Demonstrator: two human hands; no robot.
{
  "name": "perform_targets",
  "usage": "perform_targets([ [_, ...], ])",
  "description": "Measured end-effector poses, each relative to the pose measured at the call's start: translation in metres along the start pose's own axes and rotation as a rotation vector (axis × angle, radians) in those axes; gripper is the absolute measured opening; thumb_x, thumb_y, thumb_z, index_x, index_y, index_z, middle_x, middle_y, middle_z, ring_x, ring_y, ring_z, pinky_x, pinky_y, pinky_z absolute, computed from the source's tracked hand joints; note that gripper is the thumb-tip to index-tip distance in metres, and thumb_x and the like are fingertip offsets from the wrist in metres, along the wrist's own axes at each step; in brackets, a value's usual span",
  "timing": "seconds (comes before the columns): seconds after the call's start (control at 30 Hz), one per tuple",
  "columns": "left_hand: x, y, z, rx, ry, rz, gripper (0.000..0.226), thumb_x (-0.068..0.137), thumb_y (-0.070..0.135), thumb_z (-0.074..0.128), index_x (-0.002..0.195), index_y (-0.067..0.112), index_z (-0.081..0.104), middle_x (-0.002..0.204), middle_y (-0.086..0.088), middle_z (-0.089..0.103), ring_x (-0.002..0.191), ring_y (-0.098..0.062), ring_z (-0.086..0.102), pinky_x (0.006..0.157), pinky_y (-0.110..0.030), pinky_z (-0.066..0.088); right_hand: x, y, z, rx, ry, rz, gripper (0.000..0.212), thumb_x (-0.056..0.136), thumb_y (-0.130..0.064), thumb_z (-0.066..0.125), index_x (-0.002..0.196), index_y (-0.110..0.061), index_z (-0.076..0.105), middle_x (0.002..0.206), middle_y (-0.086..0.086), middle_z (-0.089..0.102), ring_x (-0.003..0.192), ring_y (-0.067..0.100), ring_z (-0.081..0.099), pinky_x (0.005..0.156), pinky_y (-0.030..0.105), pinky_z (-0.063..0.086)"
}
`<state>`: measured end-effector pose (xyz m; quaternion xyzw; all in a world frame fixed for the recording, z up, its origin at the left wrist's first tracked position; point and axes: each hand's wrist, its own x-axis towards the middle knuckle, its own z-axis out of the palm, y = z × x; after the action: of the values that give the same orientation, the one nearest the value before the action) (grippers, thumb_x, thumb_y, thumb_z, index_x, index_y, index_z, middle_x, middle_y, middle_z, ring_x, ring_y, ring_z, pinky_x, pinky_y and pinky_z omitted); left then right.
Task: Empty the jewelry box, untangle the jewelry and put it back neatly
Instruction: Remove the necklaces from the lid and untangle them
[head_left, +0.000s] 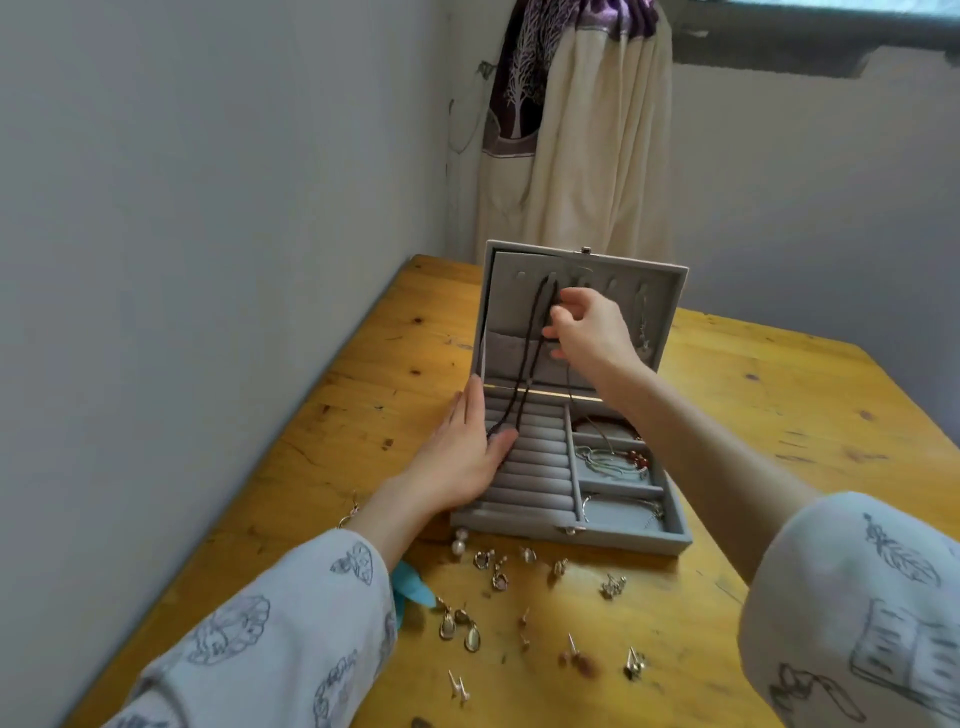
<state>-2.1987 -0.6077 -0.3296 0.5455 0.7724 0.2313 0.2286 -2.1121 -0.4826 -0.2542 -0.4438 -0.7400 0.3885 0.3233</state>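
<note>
A grey jewelry box (623, 535) stands open on the wooden table, its lid (501, 296) upright. A dark beaded necklace (530, 358) hangs from a hook in the lid down onto the ring rolls (535, 467). My right hand (587, 327) pinches a thin chain at the lid hooks. My left hand (462, 452) lies flat on the box's left edge, thumb on the necklace's lower end. Thin chains and red beads (618, 460) fill the right compartments. A silver chain (643, 325) hangs at the lid's right.
Several loose earrings (498, 571) and small gold pieces (460, 626) lie scattered on the table (779, 405) in front of the box. A pearl earring (458, 543) and a teal scrap (413, 587) lie by my left sleeve. A wall runs along the table's left edge.
</note>
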Motion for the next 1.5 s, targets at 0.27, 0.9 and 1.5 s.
perform_targets([
  [0.27, -0.003, -0.006, 0.011, 0.014, 0.053, 0.023, 0.075, 0.094, 0.053, 0.022, 0.14, 0.021, -0.028, 0.154, -0.001, -0.016, 0.143, -0.017, -0.002, 0.115, -0.031, 0.003, 0.025, -0.007, 0.018, 0.048, 0.163, 0.172, 0.017, 0.085, -0.017, 0.058, 0.1, -0.01, 0.063, 0.103, 0.011, 0.066, 0.098, 0.027, 0.062, 0.09, 0.036, 0.05],
  [0.9, -0.009, 0.003, -0.001, -0.075, 0.018, -0.041, 0.067, 0.097, 0.042, 0.028, 0.146, 0.022, -0.014, 0.156, 0.004, -0.008, 0.143, -0.012, 0.006, 0.112, -0.027, 0.011, 0.025, -0.003, 0.017, -0.266, 0.265, 0.114, 0.026, 0.09, -0.023, 0.049, 0.091, -0.002, 0.063, 0.094, 0.016, 0.066, 0.092, 0.035, 0.06, 0.073, 0.037, 0.046],
  [1.5, -0.009, 0.093, -0.094, -0.336, 0.434, 0.113, 0.055, 0.096, 0.031, 0.042, 0.145, 0.025, 0.018, 0.152, 0.004, 0.024, 0.138, -0.013, 0.025, 0.107, -0.03, 0.027, 0.006, -0.095, -0.063, 0.27, -0.118, -0.136, 0.011, 0.086, -0.012, 0.051, 0.086, -0.01, 0.061, 0.072, 0.0, 0.061, 0.07, 0.011, 0.057, 0.064, 0.021, 0.045],
])
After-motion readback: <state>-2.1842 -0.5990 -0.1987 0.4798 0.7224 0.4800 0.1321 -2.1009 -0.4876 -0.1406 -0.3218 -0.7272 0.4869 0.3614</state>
